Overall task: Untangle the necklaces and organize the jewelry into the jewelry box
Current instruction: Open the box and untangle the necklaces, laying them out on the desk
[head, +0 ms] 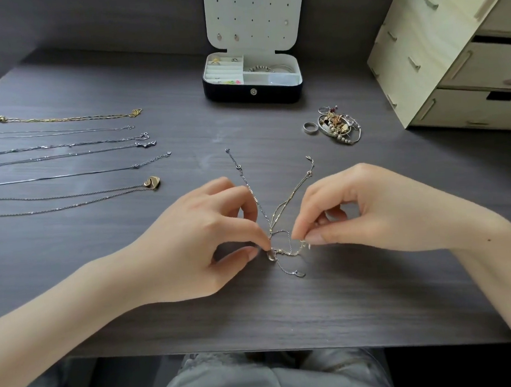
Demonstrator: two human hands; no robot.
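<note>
Two thin necklaces are knotted together (283, 245) on the dark wooden desk in front of me. Their loose ends fan away toward the back. My left hand (197, 242) pinches the tangle at its left side between thumb and forefinger. My right hand (367, 212) pinches the chain at its right side. A small pendant (299, 274) trails toward me below the knot. The jewelry box (253, 95) stands open at the back centre, its white lid upright with a few earrings on it, rings and bracelets in its compartments.
Several untangled necklaces (64, 152) lie in straight rows at the left, one with a gold heart pendant (152, 182). A heap of rings and beaded pieces (337, 125) sits right of centre. A pale wooden drawer unit (456, 55) stands at the back right.
</note>
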